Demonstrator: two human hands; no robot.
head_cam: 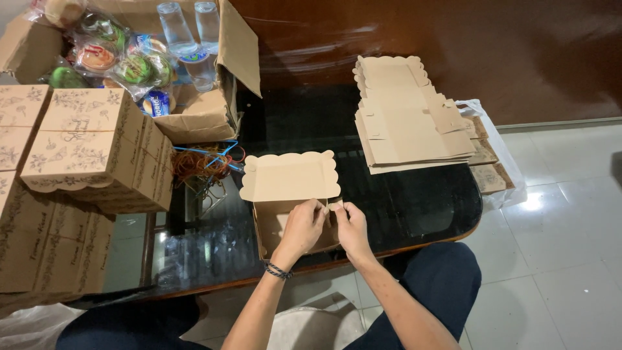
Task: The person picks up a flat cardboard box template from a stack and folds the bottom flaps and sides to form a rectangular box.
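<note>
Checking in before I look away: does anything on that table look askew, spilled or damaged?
Nothing looks damaged or spilled. The stack of flat boxes is fanned unevenly, and loose rubber bands lie tangled beside the open carton. Both hands, left and right, hold the half-folded box.

- Matt brown kraft cardboard, smooth, on the half-folded box (288, 188) pinched by left hand (302, 228) and right hand (351, 228).
- Same matt card in the stack of flat box blanks (405, 120).
- Glossy dark glass on the tabletop (402, 194) (mirror-like, with ceiling glare).
- Clear shiny plastic on the water cups (191, 32).
- Crinkly glossy film around the snack packets (110, 55).
- Polished pale floor tiles (564, 220).
- Rubbery bands (204, 162).
</note>
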